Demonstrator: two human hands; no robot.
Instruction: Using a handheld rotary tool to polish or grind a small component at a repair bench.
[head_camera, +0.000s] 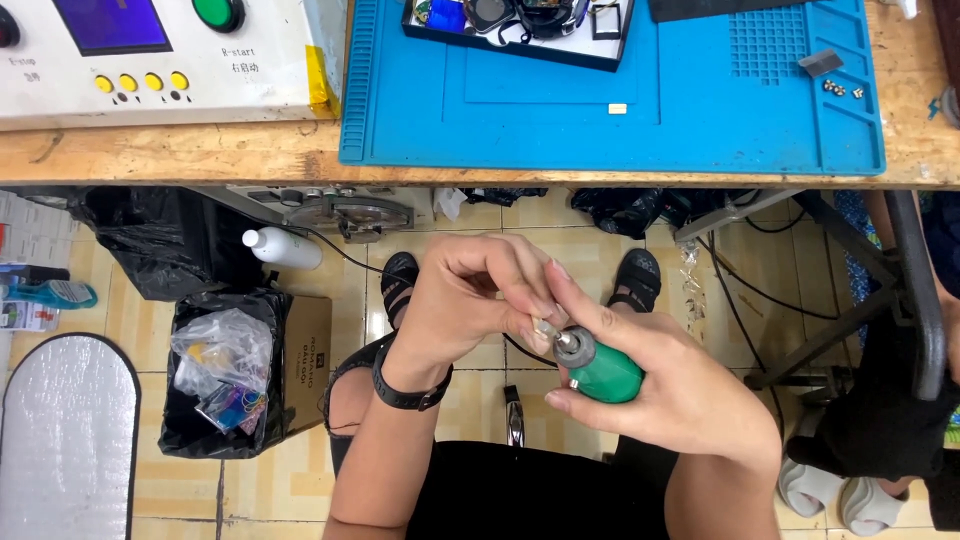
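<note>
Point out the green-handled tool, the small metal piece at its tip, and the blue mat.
green-handled tool (607, 375), head view, on the green handle body.
small metal piece (546, 328), head view, between the left fingertips.
blue mat (600, 135), head view, on its bare front area.

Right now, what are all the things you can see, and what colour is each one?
green tool: one, green with grey collar, in right hand
small metal bit: one, silvery, pinched at the tool's tip
work mat: one, blue, on the wooden bench
control box: one, white with yellow buttons, bench left
tray of parts: one, black, on the mat's top edge
white bottle: one, on the floor
rubbish bin: one, black bag, floor left
wristband: one, black, left wrist
left hand: fingers on the bit
right hand: wrapped round the tool
</note>
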